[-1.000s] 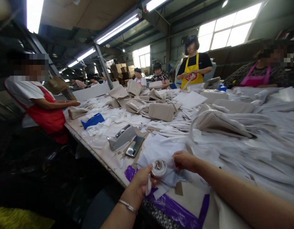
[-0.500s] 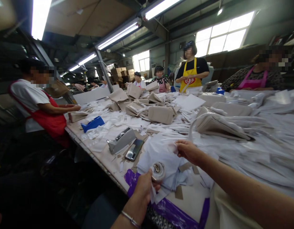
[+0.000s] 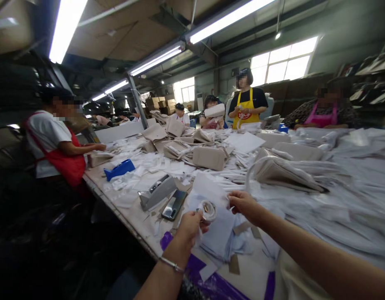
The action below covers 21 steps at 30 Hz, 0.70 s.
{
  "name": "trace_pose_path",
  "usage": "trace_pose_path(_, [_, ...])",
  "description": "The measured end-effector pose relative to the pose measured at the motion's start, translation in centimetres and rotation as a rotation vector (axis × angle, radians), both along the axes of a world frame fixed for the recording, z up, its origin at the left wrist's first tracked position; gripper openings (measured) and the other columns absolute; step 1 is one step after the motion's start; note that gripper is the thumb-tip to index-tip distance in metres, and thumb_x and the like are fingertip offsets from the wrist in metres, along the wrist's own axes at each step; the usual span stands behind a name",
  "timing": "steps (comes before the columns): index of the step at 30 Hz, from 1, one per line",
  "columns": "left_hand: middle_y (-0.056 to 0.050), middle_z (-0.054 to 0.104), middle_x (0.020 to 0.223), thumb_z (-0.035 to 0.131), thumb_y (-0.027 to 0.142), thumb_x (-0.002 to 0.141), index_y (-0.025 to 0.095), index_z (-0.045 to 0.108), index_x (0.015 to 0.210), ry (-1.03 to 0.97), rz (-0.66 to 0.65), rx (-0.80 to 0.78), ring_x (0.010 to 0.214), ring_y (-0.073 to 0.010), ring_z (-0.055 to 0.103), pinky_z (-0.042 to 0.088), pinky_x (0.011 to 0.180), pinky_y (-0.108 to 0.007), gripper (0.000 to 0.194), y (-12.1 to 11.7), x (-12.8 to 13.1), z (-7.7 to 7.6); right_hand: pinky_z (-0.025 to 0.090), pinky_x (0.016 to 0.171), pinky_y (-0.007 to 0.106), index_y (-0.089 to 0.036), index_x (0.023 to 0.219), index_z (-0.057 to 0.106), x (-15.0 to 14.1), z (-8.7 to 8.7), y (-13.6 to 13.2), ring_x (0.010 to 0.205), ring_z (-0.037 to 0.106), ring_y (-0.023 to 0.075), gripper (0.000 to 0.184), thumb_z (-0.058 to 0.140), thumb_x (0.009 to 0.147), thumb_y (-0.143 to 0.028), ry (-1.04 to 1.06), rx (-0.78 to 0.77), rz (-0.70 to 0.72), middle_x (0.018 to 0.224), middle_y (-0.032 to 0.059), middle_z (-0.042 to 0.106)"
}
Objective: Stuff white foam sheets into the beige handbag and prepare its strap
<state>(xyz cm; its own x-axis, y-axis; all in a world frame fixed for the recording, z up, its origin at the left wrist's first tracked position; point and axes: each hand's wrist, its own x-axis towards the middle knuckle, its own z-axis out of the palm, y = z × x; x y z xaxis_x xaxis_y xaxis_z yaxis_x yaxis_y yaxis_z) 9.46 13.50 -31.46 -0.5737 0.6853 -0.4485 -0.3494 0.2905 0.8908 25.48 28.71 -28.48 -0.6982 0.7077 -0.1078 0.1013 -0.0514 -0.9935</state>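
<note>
White, soft-looking strap rolled into a round coil with a glint of gold-coloured metal at its centre (image 3: 208, 211) sits at the fingertips of my left hand (image 3: 190, 228), low over the table. I judge it light and fairly pliable, apt to spring loose if squeezed unevenly; its outer rim seems the best hold, with the metal kept from scraping. My left thumb and fingers grasp its near-left side, so the coil lies just beyond that hand, and left of my right hand (image 3: 242, 203). Those right fingers are pinched together at the edge of a thin, white, paper-like sheet (image 3: 208, 187) behind the coil; it looks nearly weightless, slippery and easily creased or torn, best taken by a corner. Below the coil spreads a loose stack of similar white sheets (image 3: 218, 235). Left of it lie a dark, glossy phone (image 3: 174, 205) and, beyond, a grey tape dispenser (image 3: 158, 191). Shiny purple plastic (image 3: 222, 288) runs along my near edge.
</note>
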Motion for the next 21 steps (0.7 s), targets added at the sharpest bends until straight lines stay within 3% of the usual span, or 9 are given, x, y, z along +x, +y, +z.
trace_pose_path(3, [-0.013,0.072,0.079,0.080,0.031,0.074,0.018,0.062,0.067,0.287,-0.039,-0.070,0.094,-0.0341,0.071,0.056,0.081,-0.043,0.024,0.7,-0.4,-0.6,0.043,0.053,0.025,-0.020,0.072,0.056,0.9,1.9,0.6,0.058,0.054,0.0133,0.021,0.060,0.064,-0.039,0.013,0.051,0.055,0.066,0.0014,0.062])
trace_pose_path(5, [-0.019,0.071,0.103,0.084,0.028,0.067,0.019,0.064,0.073,0.485,-0.036,-0.050,0.122,-0.0411,0.059,0.046,0.103,-0.050,0.022,0.6,-0.6,-0.4,0.043,0.054,0.025,-0.020,0.072,0.057,2.1,3.3,0.8,0.058,0.053,0.0130,0.021,0.061,0.065,-0.040,0.015,0.094,0.112,0.066,0.0005,0.062])
trace_pose_path(7, [-0.021,0.061,0.132,0.084,0.028,0.064,0.018,0.068,0.097,0.644,-0.047,0.016,0.140,-0.0402,0.042,0.030,0.119,-0.049,0.038,0.3,-0.7,0.3,0.043,0.056,0.025,-0.019,0.071,0.059,4.0,4.5,0.9,0.059,0.051,0.0127,0.020,0.064,0.066,-0.038,0.008,0.138,0.183,0.066,-0.0001,0.061])
trace_pose_path(9, [-0.021,0.047,0.149,0.083,0.031,0.065,0.016,0.060,0.127,0.784,-0.116,0.102,0.146,-0.0370,0.035,0.024,0.123,-0.047,0.068,0.2,-0.9,1.2,0.043,0.058,0.025,-0.019,0.070,0.060,6.3,5.6,0.6,0.059,0.049,0.0124,0.018,0.066,0.067,-0.036,-0.003,0.168,0.257,0.065,-0.0013,0.059])
trace_pose_path(12, [-0.022,0.033,0.160,0.083,0.041,0.067,0.016,0.034,0.152,0.862,-0.267,0.212,0.148,-0.0370,0.033,0.031,0.120,-0.051,0.101,0.8,-0.8,1.9,0.043,0.062,0.026,-0.019,0.070,0.061,10.5,7.0,-0.3,0.065,0.051,0.0144,0.014,0.066,0.069,-0.032,-0.013,0.199,0.348,0.070,-0.0009,0.059])
trace_pose_path(14, [-0.022,0.033,0.161,0.084,0.043,0.070,0.018,0.024,0.157,0.779,-0.342,0.280,0.148,-0.0364,0.035,0.035,0.118,-0.049,0.109,1.3,-0.1,2.3,0.044,0.068,0.028,-0.018,0.070,0.062,13.5,8.0,-0.9,0.074,0.055,0.0173,0.010,0.066,0.069,-0.027,-0.023,0.230,0.376,0.080,0.0016,0.065])
trace_pose_path(17, [-0.017,0.059,0.143,0.083,0.042,0.074,0.020,0.043,0.149,0.675,-0.449,0.359,0.135,-0.0320,0.052,0.040,0.114,-0.042,0.088,1.9,2.1,3.2,0.045,0.076,0.029,-0.019,0.069,0.061,18.1,9.1,-1.4,0.086,0.058,0.0199,0.002,0.061,0.070,-0.020,-0.085,0.380,0.396,0.097,0.0045,0.069])
trace_pose_path(19, [-0.010,0.073,0.117,0.078,0.042,0.079,0.020,0.066,0.123,0.685,-0.564,0.375,0.114,-0.0281,0.064,0.046,0.105,-0.038,0.050,2.3,4.3,4.1,0.047,0.079,0.029,-0.019,0.069,0.059,21.0,9.2,-1.4,0.090,0.060,0.0201,0.004,0.058,0.072,-0.020,-0.152,0.489,0.368,0.102,0.0054,0.070])
trace_pose_path(21, [-0.006,0.075,0.096,0.073,0.041,0.084,0.020,0.074,0.095,0.710,-0.672,0.406,0.096,-0.0246,0.067,0.050,0.095,-0.033,0.023,2.6,7.1,5.3,0.048,0.082,0.029,-0.019,0.069,0.058,23.8,8.7,-1.0,0.093,0.062,0.0209,0.006,0.056,0.073,-0.023,-0.210,0.531,0.291,0.105,0.0063,0.071])
